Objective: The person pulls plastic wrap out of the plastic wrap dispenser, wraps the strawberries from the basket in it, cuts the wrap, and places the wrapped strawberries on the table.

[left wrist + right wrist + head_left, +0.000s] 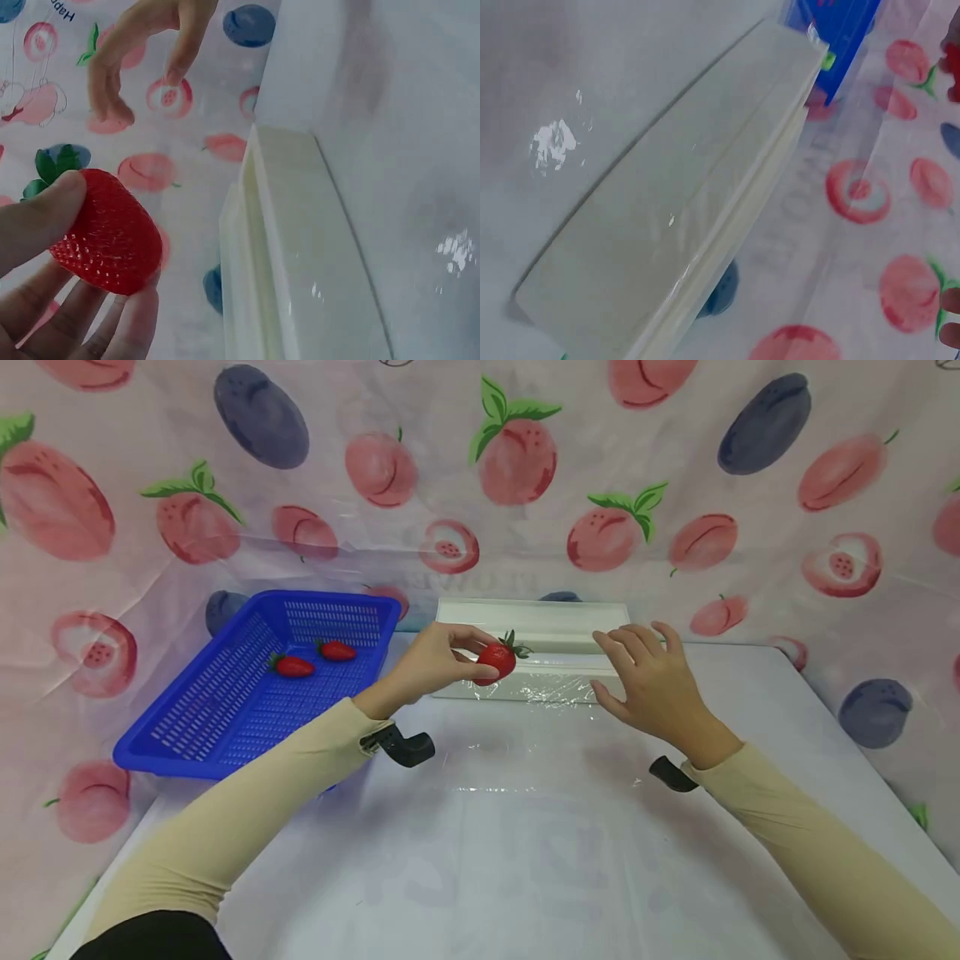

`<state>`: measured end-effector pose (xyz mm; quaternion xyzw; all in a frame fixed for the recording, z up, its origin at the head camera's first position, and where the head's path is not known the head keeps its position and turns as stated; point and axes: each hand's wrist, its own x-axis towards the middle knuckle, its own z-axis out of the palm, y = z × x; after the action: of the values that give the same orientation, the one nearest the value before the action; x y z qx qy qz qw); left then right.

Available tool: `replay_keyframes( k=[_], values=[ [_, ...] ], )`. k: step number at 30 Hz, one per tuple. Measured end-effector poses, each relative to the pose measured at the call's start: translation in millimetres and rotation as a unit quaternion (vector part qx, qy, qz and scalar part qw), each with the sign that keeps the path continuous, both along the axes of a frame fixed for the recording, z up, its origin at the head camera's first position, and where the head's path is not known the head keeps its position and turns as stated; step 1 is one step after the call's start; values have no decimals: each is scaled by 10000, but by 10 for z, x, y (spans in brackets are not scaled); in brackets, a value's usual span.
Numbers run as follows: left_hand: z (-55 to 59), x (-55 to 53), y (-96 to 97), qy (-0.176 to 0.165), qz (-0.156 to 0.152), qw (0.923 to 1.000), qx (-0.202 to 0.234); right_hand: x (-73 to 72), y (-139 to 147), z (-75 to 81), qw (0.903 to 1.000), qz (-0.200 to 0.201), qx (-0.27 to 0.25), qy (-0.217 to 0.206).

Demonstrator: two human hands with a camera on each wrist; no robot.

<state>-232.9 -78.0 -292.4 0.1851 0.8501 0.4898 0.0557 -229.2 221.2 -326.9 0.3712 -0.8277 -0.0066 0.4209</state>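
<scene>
My left hand [431, 664] pinches a red strawberry [497, 661] with green leaves between thumb and fingers, above a long white box [525, 683]. In the left wrist view the strawberry [112, 232] sits between the thumb and the fingers. My right hand [656, 689] hovers over the box's right end, fingers spread and holding nothing; only its fingertips [950, 315] show at the right wrist view's edge. Clear plastic film [487, 752] lies on the table in front of the box.
A blue plastic basket [172, 768] stands at the left with two strawberries, one [292, 666] left of the other [337, 650]. White cloth covers the table [525, 877]. Behind it hangs a fruit-print sheet [525, 543].
</scene>
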Motion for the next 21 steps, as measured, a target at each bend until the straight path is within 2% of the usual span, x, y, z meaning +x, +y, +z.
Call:
replay_keyframes(
  k=[5,10,15,18,21],
  values=[
    [-104,81,157,87,-292,9991,-305,169,-140,-12,9984,342,458,-42],
    [-246,161,293,50,-446,9974,-571,277,-256,-102,9920,760,974,265],
    [-356,239,396,128,-801,9944,-677,318,-303,-210,9849,1218,1112,528],
    [-411,265,434,178,-1023,9923,-676,337,-322,-261,9841,1285,1119,506],
    [-451,277,456,95,-1156,9910,-666,352,-339,-302,9848,1355,1047,281]
  ],
)
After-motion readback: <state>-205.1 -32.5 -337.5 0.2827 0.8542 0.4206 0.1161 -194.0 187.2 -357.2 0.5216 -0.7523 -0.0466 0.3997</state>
